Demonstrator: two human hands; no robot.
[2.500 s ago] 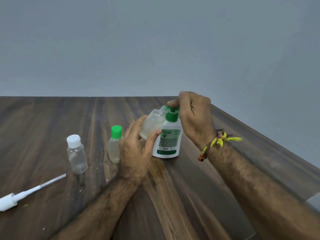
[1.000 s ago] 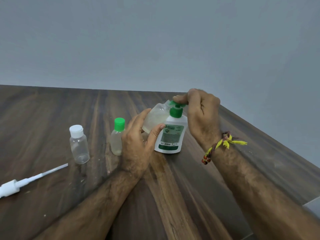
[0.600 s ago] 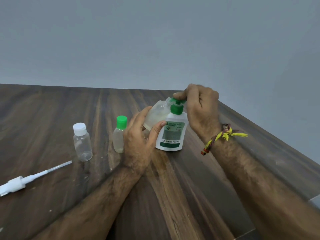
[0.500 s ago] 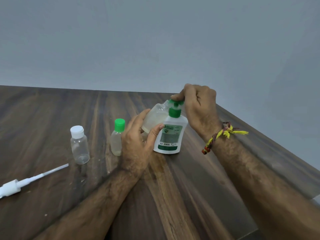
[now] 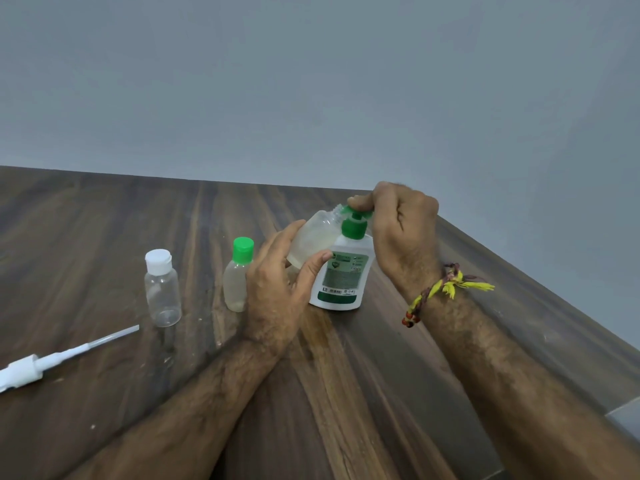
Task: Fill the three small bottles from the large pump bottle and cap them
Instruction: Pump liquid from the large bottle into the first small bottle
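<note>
Head view: dark wooden table [image 5: 104,237] meets grey wall [image 5: 311,81].

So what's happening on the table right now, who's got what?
A person is filling a small bottle. The left hand holds an uncapped small bottle tilted, its mouth at the nozzle of the large pump bottle, while the right hand presses the green pump head. A green-capped bottle and a white-capped bottle stand to the left; a loose white pump lies nearby.

From my feed, left of the pump bottle [image 5: 341,278] on the bench [image 5: 104,237] stand two capped bottles [image 5: 162,289] [image 5: 237,275], a loose pump tube [image 5: 65,355] farthest left.
</note>
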